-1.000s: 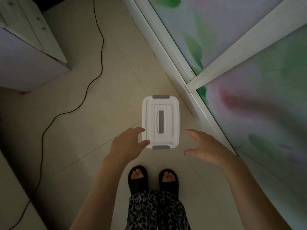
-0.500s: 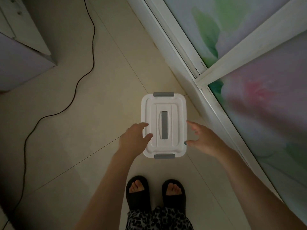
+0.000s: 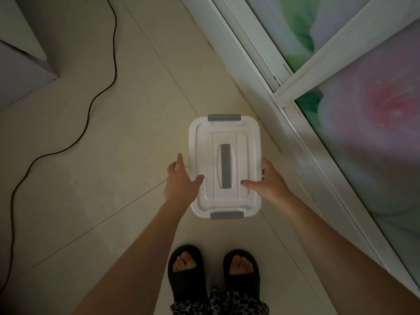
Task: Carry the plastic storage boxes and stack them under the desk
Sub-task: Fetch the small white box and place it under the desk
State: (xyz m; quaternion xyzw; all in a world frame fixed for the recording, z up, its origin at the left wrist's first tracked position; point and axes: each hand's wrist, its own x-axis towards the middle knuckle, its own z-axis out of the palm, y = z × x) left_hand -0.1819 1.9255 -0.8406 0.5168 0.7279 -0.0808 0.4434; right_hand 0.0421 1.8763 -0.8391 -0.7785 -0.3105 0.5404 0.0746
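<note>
Ahead of the slippered feet [image 3: 186, 269], beside the sliding door frame [image 3: 251, 71], a white storage box [image 3: 247, 151] with grey latches is sitting between both hands. The left hand [image 3: 181, 181] is gripping its left long edge, thumb lying on its top, fingers [image 3: 179, 160] running along the side. The right hand [image 3: 269, 181] is clasping the right edge, thumb pressing the top. Whether the box is clear of the floor [image 3: 113, 160] cannot be told. A black cable [image 3: 113, 64] is trailing to the left.

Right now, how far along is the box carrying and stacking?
Done: nothing visibly; no desk or stack shows. In hand: one white lidded storage box, with the left hand and right hand holding its long sides, thumbs on the lid; whether it has left the floor is unclear. Left: carrying it to the desk, stacking it, and any other boxes.
</note>
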